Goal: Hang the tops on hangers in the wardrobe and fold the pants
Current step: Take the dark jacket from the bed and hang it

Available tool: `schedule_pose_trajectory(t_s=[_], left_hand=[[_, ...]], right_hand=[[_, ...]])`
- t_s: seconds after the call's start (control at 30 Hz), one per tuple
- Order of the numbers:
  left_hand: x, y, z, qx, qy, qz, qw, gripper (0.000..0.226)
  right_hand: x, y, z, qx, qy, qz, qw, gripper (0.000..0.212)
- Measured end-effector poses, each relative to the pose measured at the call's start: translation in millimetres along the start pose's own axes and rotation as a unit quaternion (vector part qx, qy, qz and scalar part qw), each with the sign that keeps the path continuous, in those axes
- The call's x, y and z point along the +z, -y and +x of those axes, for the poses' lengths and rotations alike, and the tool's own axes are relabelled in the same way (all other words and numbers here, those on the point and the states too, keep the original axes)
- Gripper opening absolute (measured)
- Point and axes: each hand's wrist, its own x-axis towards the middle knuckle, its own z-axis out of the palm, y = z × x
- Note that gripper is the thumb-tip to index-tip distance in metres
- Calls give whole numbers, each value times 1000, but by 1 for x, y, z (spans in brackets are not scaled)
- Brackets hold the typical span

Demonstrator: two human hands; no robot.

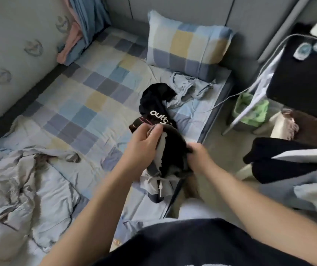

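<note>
Black garment: You have the black garment (170, 148) with white lettering at the centre of the frame. It is partly lifted off the bed (96, 83), and its far end trails on the checked sheet toward the pillow (188, 45).
Left hand: Your left hand (146, 140) pinches a bunched fold of it, with the fingers curled and the thumb on top.
Right hand: Your right hand (199, 157) is slightly blurred and grips the garment's lower right edge.
Top or pants: It is too bunched to tell.
Other clothes: A crumpled grey garment (187, 87) lies just below the pillow, touching the black one. A second grey piece (159, 184), with a zip pull, lies under your hands. Dark clothing (280, 162) is draped at the right edge of the frame.
Done so far: No hung top and no folded pants appear anywhere in view. No hanger or wardrobe shows either.
Left to do: By this picture you are probably early in the task. You have yet to sort out the black piece, and at least two grey pieces wait on the bed.
</note>
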Motion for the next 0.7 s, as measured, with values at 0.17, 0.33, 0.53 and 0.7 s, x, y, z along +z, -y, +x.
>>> schedule_pose_trajectory(t_s=[0.17, 0.33, 0.53, 0.7], left_hand=[[33, 9, 5, 63, 196, 201, 958, 26], [92, -36, -3, 177, 247, 359, 882, 28], [207, -121, -47, 337, 315, 343, 818, 39], [312, -195, -116, 429, 421, 362, 712, 30]], right_hand=[[-90, -12, -81, 20, -187, 128, 974, 21], [-178, -16, -182, 32, -341, 182, 922, 21], [-265, -24, -301, 41, -505, 160, 847, 18], [-341, -52, -410, 93, -627, 74, 770, 7]])
